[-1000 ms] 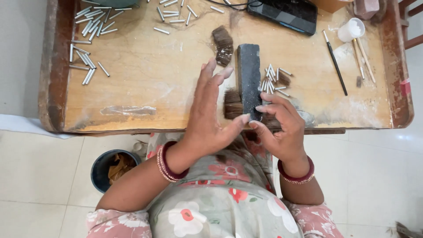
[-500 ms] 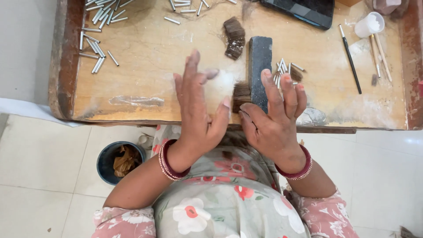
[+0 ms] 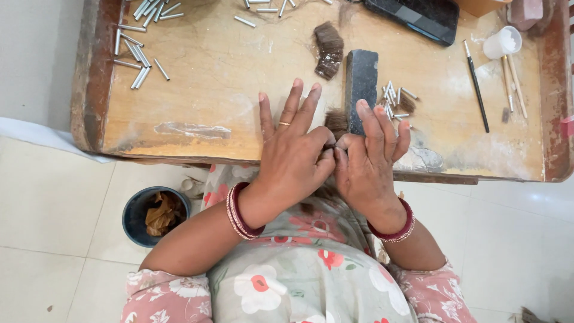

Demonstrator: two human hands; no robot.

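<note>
Hands (image 3: 332, 155) now together over worktable (image 3: 203, 78)

The two thumbs press together, and the left hand (image 3: 293, 157) and right hand (image 3: 368, 161) hide most of the brown hair tuft (image 3: 338, 122) (only its top pokes out), so how it is pinched cannot be seen. The top edge cuts off the black tray (image 3: 418, 17) and some small metal tubes (image 3: 146, 11). The brown stuff in the dark bowl (image 3: 139, 210) is too small to tell.
</note>
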